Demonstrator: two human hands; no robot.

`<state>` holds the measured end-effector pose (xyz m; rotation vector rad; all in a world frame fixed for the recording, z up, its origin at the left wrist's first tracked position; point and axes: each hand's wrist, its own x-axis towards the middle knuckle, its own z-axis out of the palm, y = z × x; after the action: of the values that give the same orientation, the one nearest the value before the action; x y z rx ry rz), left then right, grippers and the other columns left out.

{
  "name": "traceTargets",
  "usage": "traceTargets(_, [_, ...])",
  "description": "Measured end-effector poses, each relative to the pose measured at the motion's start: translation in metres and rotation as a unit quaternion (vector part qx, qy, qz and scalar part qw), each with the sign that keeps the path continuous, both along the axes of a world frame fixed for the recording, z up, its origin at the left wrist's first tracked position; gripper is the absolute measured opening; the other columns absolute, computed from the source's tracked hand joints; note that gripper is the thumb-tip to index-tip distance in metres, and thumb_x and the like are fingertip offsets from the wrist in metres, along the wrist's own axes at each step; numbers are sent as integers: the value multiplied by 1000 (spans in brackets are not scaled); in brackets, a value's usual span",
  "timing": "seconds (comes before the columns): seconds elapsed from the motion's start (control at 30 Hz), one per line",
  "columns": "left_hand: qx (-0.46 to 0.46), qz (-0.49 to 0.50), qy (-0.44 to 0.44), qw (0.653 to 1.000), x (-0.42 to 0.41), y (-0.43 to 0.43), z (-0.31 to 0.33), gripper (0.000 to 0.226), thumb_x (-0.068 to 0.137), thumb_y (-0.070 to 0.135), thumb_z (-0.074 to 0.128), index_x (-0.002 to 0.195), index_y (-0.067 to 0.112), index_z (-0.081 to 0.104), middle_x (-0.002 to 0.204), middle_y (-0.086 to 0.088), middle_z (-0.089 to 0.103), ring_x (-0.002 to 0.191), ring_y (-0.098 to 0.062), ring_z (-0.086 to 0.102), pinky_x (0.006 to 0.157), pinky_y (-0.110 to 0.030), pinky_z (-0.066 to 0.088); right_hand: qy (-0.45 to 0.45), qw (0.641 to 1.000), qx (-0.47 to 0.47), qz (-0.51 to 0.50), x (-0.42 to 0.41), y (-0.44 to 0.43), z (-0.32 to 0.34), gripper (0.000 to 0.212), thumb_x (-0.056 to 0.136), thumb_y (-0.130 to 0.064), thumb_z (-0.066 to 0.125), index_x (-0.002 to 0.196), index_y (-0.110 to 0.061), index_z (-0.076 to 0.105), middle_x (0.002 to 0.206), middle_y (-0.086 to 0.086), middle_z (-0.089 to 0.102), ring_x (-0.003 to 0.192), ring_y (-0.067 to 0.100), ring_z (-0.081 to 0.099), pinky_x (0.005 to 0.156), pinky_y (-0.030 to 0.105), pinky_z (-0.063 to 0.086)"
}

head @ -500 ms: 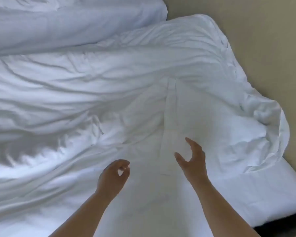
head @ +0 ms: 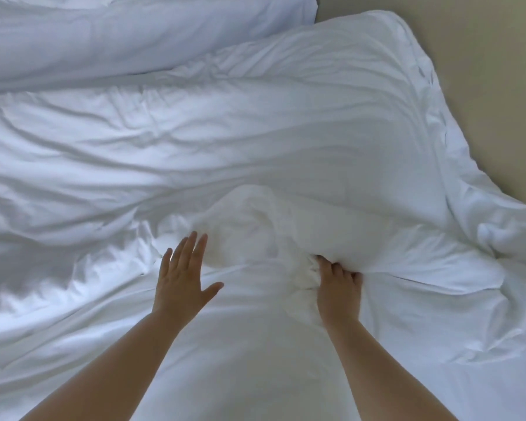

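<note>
A crumpled white duvet [head: 255,132] covers most of the bed. My right hand [head: 339,284] grips a bunched fold of the duvet just right of centre, fingers curled into the cloth, and the fabric puffs up in a mound [head: 255,220] beyond it. Flat on the duvet to the left lies my left hand [head: 184,275], fingers straight and thumb spread, its fingertips at the edge of the mound. Both bare forearms reach in from the bottom of the view.
A white pillow [head: 119,34] lies across the top left. A beige wall [head: 483,71] runs along the bed's right side, with the duvet's edge [head: 504,232] bunched against it. The smoother sheet [head: 255,375] shows near me.
Both hands moved forward and down onto the duvet. The left hand opened flat; the right hand closed on a fold, which pushed the cloth up into a mound.
</note>
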<state>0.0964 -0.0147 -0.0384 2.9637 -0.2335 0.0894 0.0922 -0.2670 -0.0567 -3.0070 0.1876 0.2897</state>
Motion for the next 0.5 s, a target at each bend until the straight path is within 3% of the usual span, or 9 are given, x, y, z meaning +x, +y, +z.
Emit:
traceTargets(0.03, [1,1,-1,1000,4,2,1,110,41,31,92,131,3,34,123,-24,58,120,-31,45,99,-40,24,-17,999,31,-5,-1,-5,4,59,49,12,77,104,-5,66,73,15,67,70,32,67,77,44,51])
traceTargets(0.1, [21,17,12,1000,9,7,2,110,43,32,91,132,4,33,124,-23,58,113,-37,57,101,-45,33,21,998,65,-15,-3,-11,25,54,75,10,55,126,-9,54,107,15,66,103,31,61,95,36,40])
traceTargets(0.13, [23,14,25,999,10,8,5,110,47,33,90,136,4,31,127,-22,56,114,-38,57,102,-44,34,29,995,92,-7,-9,-16,31,55,81,6,49,132,-12,49,119,12,62,112,29,56,98,31,36])
traceTargets(0.2, [3,3,44,999,10,7,11,106,65,37,80,145,8,16,143,-18,39,131,-35,40,112,-40,17,28,985,168,4,-27,-28,43,54,83,-1,46,134,-17,47,127,6,58,118,25,52,94,23,35])
traceTargets(0.3, [20,-24,136,990,4,-3,15,88,88,50,48,147,16,-9,156,0,11,145,-17,3,115,-35,-8,-2,982,159,98,-78,-43,71,65,69,-5,51,129,-29,49,117,-12,57,103,11,54,76,7,31])
traceTargets(0.37, [-2,-32,132,991,0,-3,18,81,90,48,46,148,18,-1,153,1,23,144,-14,8,114,-33,-9,7,981,115,157,-122,-57,83,86,48,-16,55,127,-43,35,113,-27,45,86,8,48,68,5,34])
traceTargets(0.43, [-62,-21,74,995,-5,5,25,78,87,40,57,147,16,14,146,-3,35,141,-17,20,115,-31,-5,18,985,68,161,-171,-67,94,99,42,-25,49,132,-52,18,106,-42,29,81,3,44,67,8,37])
traceTargets(0.5, [-80,-43,40,995,-9,21,33,86,79,35,69,146,12,19,148,-8,32,140,-22,23,115,-32,-2,15,981,5,195,-218,-79,114,80,49,-27,34,124,-49,21,90,-32,29,74,-4,39,61,9,36])
